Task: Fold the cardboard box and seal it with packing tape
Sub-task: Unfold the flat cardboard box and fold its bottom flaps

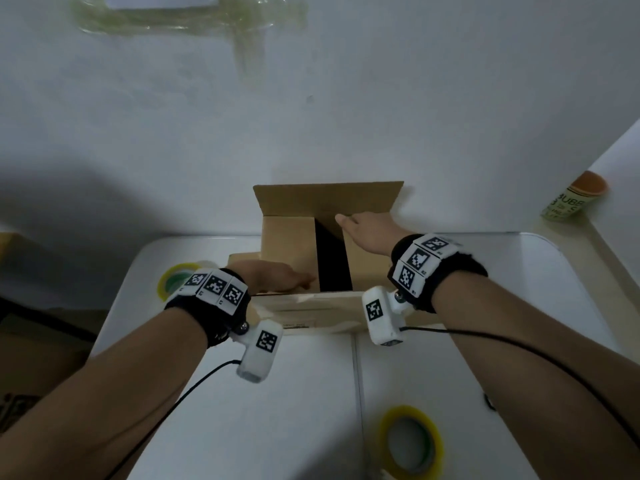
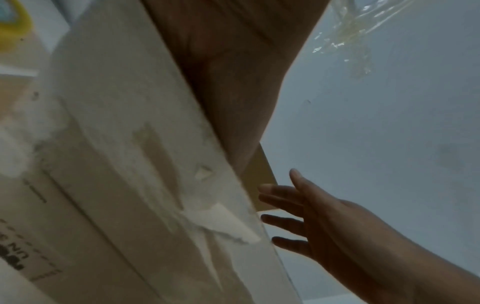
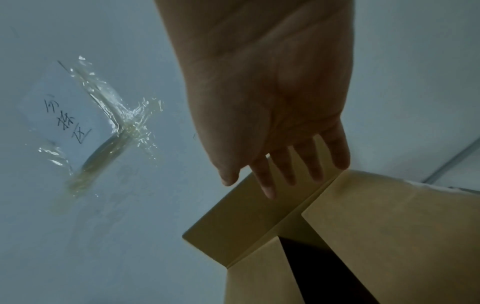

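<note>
Both hands are lying flat on the cardboard box, fingers straight. The left hand is pressing the left flap, the right hand is pressing the right flap, its fingers slightly spread. The box is sitting on a white table against a white wall. Tape rolls are lying left of the box and nearer the person. A dark gap is showing between the flaps.

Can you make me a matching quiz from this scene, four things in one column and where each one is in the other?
Things:
1. box
2. near tape roll
3. far tape roll
4. cup

Places:
A. left of the box, behind the left wrist
B. ledge at far right
C. table's far edge, against the wall
D. table's near right

Pairs: 1-C, 2-D, 3-A, 4-B
</note>
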A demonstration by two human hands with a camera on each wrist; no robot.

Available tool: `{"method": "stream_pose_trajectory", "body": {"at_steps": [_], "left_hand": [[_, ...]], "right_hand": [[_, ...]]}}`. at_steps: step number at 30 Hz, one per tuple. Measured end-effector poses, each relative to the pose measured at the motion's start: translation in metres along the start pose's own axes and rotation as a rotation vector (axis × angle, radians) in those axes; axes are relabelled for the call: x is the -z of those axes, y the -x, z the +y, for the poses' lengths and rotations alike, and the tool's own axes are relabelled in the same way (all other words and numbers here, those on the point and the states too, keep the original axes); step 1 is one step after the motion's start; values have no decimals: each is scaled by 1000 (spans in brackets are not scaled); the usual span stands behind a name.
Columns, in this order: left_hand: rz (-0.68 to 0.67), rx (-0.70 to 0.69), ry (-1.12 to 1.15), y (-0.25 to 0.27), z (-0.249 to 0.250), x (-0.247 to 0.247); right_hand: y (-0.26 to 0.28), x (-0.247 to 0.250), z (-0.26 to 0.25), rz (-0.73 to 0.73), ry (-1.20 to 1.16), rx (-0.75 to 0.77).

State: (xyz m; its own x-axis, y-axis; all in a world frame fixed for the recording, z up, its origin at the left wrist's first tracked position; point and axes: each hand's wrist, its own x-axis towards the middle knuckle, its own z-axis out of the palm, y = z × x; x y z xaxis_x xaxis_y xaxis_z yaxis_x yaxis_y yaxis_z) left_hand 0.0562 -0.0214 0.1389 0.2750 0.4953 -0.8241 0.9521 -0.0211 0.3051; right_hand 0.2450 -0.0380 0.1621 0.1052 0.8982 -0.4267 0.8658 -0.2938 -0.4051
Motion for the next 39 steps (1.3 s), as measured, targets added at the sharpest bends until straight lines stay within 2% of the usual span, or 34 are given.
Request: {"method": "stream_pose_trajectory", "body": {"at_steps": [2,4,9,12,15,17,20,22,25,26,30,32,34,36,39], "left_hand": [[-26,-8,40,2,2,-1],[-52,-31,-16,2,0,-1],[-321,-140,-214,0,-8,-2],[-377,-121,-264,-1,-3,-10],[-408,-172,-251,7,8,-12],[-254,-236,-277,15,13,-7],[160,-331,-356,4,2,10],[297,-391,-356,-14,-9,17],[586,-267,-383,-37,-16,7],[631,-217,-381,-40,-18,-1],[500,-70,-171,-57,-36,-25],[562,-101,-60,-68,-47,-30],[680,-194,13,-77,-54,-35],[767,-218,86,-83,-57,-38],[820,-243,145,-86,-53,-41]], "right_hand": [[3,-2,4,31,-35,23],[8,-3,7,68,-44,35],[15,-9,11,109,-25,30],[17,-15,12,133,-30,36],[20,-17,17,192,-45,42],[23,-14,22,267,-54,19],[28,-6,30,422,-35,-42],[32,-4,34,512,-28,-57],[30,-10,44,547,-67,-74],[29,-15,50,549,-84,-72],[20,-40,71,525,-57,-17],[15,-50,76,506,4,6],[11,-55,78,494,53,20],[5,-58,81,469,72,10],[-4,-58,84,369,112,-19]]}}
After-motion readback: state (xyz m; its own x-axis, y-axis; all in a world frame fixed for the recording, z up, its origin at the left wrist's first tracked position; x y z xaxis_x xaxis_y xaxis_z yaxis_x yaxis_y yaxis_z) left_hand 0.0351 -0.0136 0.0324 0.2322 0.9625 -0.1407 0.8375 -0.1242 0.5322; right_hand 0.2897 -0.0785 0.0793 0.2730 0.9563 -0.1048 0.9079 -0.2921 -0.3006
